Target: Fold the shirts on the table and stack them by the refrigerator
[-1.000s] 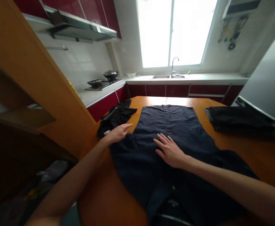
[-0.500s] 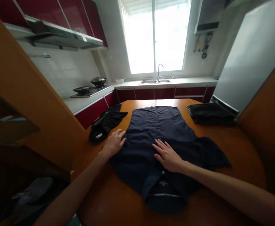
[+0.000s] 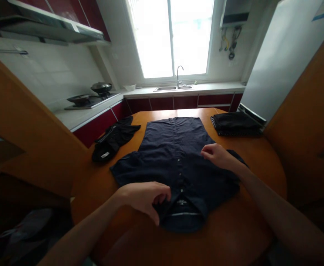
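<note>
A dark navy short-sleeved shirt (image 3: 162, 162) lies spread face up, its collar (image 3: 184, 225) toward me and its hem at the far side. Small pale buttons run down its front. Beside the collar is my left hand (image 3: 145, 197), fingers bent and thumb apart, with a gap between them and no cloth seen gripped. My right hand (image 3: 220, 157) is over the side of the shirt near the right sleeve. Its fingers are curled together. Whether cloth is pinched in them is hidden.
The shirt rests on an orange-brown wooden table (image 3: 139, 244) with rounded sides. A crumpled black garment (image 3: 114, 138) with a white label lies at the left edge. Folded dark cloth (image 3: 234, 123) sits far right. Beyond are a counter with sink (image 3: 166, 88), a stove (image 3: 92, 101) and a window.
My left hand went from the left sleeve area to beside the collar. My right hand left the shirt's middle, moved right, and its flat fingers curled. The head view shifted.
</note>
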Demonstrator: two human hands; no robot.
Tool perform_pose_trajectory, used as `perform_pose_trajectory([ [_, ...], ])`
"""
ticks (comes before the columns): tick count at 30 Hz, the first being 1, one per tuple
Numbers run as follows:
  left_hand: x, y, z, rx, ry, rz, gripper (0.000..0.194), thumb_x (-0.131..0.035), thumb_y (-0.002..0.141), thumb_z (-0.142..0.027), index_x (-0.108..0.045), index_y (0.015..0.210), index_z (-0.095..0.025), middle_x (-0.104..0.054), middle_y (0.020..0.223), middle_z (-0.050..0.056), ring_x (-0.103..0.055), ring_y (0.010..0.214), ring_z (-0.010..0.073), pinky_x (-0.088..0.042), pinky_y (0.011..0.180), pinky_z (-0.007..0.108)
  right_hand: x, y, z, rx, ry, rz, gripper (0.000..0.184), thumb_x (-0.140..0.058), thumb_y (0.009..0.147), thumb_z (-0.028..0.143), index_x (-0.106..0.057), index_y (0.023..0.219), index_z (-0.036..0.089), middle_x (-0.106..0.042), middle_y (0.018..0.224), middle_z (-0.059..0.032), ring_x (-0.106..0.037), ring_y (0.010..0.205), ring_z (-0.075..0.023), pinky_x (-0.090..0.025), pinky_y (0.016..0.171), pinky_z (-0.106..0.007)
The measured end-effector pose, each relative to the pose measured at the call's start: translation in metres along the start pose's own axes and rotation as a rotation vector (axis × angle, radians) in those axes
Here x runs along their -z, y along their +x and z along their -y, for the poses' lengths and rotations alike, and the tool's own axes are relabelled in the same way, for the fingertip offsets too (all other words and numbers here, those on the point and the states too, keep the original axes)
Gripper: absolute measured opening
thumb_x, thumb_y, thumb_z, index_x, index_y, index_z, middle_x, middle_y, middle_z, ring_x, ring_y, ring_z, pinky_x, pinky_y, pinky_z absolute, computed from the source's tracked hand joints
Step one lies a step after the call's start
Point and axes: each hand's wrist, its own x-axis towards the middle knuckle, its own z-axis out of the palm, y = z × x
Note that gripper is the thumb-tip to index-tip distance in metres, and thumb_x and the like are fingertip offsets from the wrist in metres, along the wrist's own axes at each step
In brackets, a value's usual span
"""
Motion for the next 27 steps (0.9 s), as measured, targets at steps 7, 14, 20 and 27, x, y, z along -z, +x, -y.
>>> perform_pose_trajectory([
  [7,-0.009,0.000,-0.005,-0.071,0.105,0.014,0.026,-0.075,0.066,-0.009,-0.061,0.085,-0.021,-0.063,0.083,-0.003,-0.056,0.070,0.0125,-0.040,0.060,0.021,0.041,0.000,-0.051,-0.280,-0.299,0.069,0.017,-0.064,0.085,0.030,-0.073,0.091,0.017,-0.075,0.090,-0.0073,-0.068,0.078,-0.0176,-0.045,0.066,-0.024],
  [14,0.000,-0.003,0.007,-0.154,-0.206,0.038,0.027,-0.076,0.083,-0.032,-0.070,0.107,-0.020,-0.071,0.090,0.003,-0.067,0.077,0.0163,-0.050,0.069,0.022,0.075,-0.009,-0.099,-0.552,-0.411,0.231,0.040,-0.081,0.068,0.033,-0.072,0.101,0.013,-0.073,0.101,-0.0103,-0.069,0.089,-0.0242,-0.049,0.069,-0.027],
  [20,0.001,0.011,0.026,-0.127,-0.056,-0.426,0.027,-0.052,0.102,-0.037,-0.069,0.114,-0.021,-0.069,0.103,0.006,-0.066,0.092,0.0166,-0.050,0.085,0.026,0.072,-0.009,-0.091,-0.660,-0.411,0.246,0.026,-0.080,0.061,0.018,-0.071,0.084,0.012,-0.070,0.083,-0.0063,-0.066,0.077,-0.0201,-0.044,0.058,-0.023],
  [27,-0.011,0.029,0.044,-0.131,0.104,-0.669,0.031,-0.052,0.101,-0.033,-0.064,0.128,-0.026,-0.060,0.133,0.009,-0.058,0.122,0.0218,-0.045,0.109,0.037,0.077,-0.012,-0.096,-0.673,-0.206,0.064,0.015,-0.063,0.070,0.009,-0.071,0.082,0.011,-0.070,0.075,-0.0055,-0.063,0.062,-0.0142,-0.042,0.052,-0.020],
])
